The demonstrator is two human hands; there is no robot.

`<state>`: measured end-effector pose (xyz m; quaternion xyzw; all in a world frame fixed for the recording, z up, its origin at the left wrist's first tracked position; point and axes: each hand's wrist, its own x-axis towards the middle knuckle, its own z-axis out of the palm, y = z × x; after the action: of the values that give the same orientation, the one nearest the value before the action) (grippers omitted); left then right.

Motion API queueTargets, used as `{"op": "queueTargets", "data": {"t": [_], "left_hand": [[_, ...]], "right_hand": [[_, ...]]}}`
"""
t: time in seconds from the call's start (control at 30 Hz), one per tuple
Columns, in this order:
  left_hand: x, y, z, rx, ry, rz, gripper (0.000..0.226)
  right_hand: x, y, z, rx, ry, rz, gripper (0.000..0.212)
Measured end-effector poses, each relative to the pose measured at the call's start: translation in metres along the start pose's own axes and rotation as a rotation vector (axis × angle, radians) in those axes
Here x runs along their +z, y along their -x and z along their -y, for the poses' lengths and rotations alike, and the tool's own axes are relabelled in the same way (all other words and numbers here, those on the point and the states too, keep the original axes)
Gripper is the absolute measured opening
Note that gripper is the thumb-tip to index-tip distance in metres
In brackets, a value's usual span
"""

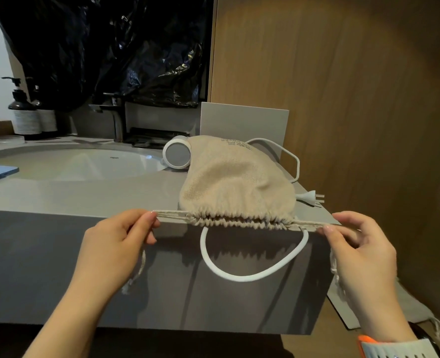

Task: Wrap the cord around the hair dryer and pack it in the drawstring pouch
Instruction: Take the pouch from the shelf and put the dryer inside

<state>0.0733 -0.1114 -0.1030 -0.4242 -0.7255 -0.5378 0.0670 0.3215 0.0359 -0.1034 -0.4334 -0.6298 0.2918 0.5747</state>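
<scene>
A beige drawstring pouch (237,182) lies on the grey counter (84,195), its gathered mouth at the front edge. A white hair dryer (176,154) lies behind it, mostly hidden by the pouch, round end showing. Its white cord (252,276) hangs in a loop below the counter edge; another loop and the plug (312,197) lie to the right of the pouch. My left hand (120,239) pinches the left drawstring. My right hand (355,244) pinches the right drawstring. Both strings are pulled taut sideways.
A white sink basin (79,164) with a dark faucet (115,117) sits left of the pouch. Pump bottles (25,115) stand at the far left. A wooden wall (355,99) rises on the right. Black plastic sheeting (110,47) hangs behind.
</scene>
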Motion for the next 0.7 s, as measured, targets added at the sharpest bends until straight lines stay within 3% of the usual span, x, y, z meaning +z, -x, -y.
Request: {"op": "queueTargets", "data": {"t": [0.1, 0.2, 0.33, 0.43, 0.7], "left_hand": [[-0.001, 0.003, 0.001, -0.043, 0.006, 0.082, 0.024], [0.005, 0.009, -0.006, -0.143, 0.201, 0.208, 0.008], [0.02, 0.014, -0.022, -0.244, 0.451, 0.322, 0.037], [0.029, 0.012, -0.025, -0.207, 0.425, 0.268, 0.026], [0.03, 0.011, -0.018, -0.117, 0.357, 0.171, 0.035]], "right_hand": [[-0.002, 0.004, 0.005, 0.01, -0.024, 0.129, 0.021], [0.0, 0.007, 0.009, 0.037, -0.07, 0.275, 0.021], [0.008, 0.008, 0.011, 0.078, -0.081, 0.349, 0.011], [0.013, 0.01, 0.013, 0.115, -0.099, 0.354, 0.008], [0.017, 0.008, 0.011, -0.004, -0.015, 0.23, 0.014]]}}
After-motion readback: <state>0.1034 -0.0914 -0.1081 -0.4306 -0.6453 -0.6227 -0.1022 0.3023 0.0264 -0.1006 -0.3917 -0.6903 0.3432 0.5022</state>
